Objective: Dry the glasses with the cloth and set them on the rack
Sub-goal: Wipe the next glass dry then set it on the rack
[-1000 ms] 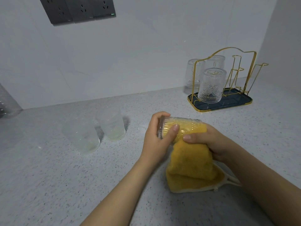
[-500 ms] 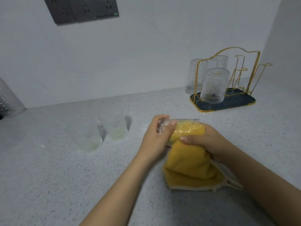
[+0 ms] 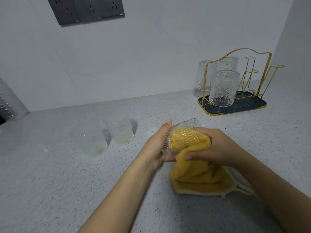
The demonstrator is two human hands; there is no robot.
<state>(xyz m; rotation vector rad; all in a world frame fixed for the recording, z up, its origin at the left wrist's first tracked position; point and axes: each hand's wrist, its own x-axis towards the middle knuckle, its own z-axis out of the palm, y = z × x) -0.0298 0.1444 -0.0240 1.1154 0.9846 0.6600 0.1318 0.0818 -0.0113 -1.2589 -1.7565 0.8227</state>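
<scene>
My left hand (image 3: pixel 155 145) grips a patterned clear glass (image 3: pixel 182 135), tilted on its side above the counter. A yellow cloth (image 3: pixel 200 175) is stuffed inside the glass and hangs down from it to the counter; my right hand (image 3: pixel 217 148) is closed on the cloth at the glass's mouth. Two more clear glasses (image 3: pixel 89 140) (image 3: pixel 119 127) stand upright on the counter to the left. At the back right a gold wire rack (image 3: pixel 239 68) on a dark tray (image 3: pixel 252 106) holds three upside-down glasses (image 3: pixel 222 88).
The speckled grey counter (image 3: pixel 50 182) meets a white wall at the back. A dark socket panel (image 3: pixel 85 10) is on the wall at upper left. A clear textured object (image 3: pixel 10 101) sits at the far left edge. The rack's right pegs stand bare.
The glass has turned and tilted in my hands, its closed end now raised toward the wall. The cloth sits deeper in it. My view has shifted slightly.
</scene>
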